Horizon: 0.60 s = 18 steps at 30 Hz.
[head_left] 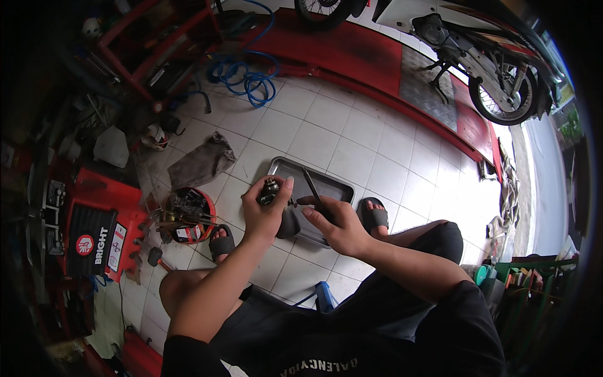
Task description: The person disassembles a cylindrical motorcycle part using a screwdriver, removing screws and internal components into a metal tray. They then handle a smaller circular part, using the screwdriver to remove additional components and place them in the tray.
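Stretching along the far floor: red ramp (352,58), motorcycle (472,61) parked on it, well apart from the work. Grey metal tray (314,166) lies on the tiles between the feet, directly below the hands, probably so anything dropped lands in it. Crumpled cloth (204,162) and red tub (212,204) of tools sit off to the left, likely kept within easy reach. Left hand (264,215) is closed around a small metal part (270,187), thumb up, apparently steadying it over the tray's left side. Right hand (342,227) grips a slim dark tool (311,182), its shaft slanting away up-left, leaving thumb and forefinger near the part. Hands close together; cannot tell whether fingertips touch. Dark rounded piece (288,224) shows beneath them; held or resting, unclear.
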### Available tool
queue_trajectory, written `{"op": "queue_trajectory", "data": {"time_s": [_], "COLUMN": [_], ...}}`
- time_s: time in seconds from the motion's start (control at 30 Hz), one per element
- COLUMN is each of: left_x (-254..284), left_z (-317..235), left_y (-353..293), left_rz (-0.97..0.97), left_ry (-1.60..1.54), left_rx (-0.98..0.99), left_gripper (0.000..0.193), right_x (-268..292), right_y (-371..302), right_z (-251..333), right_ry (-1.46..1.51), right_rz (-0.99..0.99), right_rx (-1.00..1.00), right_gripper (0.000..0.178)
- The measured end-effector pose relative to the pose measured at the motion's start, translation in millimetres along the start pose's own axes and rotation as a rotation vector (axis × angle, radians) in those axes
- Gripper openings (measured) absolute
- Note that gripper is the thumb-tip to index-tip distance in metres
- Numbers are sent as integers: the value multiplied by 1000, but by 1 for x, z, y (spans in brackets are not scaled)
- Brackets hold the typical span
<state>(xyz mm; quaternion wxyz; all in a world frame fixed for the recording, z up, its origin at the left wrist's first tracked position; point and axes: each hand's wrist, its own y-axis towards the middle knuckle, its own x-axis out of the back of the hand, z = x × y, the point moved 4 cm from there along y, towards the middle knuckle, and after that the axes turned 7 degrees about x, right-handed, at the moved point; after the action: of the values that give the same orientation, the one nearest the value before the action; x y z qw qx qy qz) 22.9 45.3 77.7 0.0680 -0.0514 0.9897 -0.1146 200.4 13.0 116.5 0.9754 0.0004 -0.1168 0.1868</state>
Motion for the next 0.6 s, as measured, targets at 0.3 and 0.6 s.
{"op": "queue_trajectory", "data": {"time_s": [0.3,0.6], "left_x": [-17,-18], "left_z": [-13,-12], "left_y": [-12,-13], "left_rz": [77,70], "left_ry": [180,166], "left_rx": [-183,-181], "left_gripper": [23,27], "right_x": [5,3], "right_y": [-2,-4], "right_z": [4,0], "right_ry": [27,354], "right_rz": [-60,-68], "right_rx": [-197,-294], "right_gripper": [35,42]}}
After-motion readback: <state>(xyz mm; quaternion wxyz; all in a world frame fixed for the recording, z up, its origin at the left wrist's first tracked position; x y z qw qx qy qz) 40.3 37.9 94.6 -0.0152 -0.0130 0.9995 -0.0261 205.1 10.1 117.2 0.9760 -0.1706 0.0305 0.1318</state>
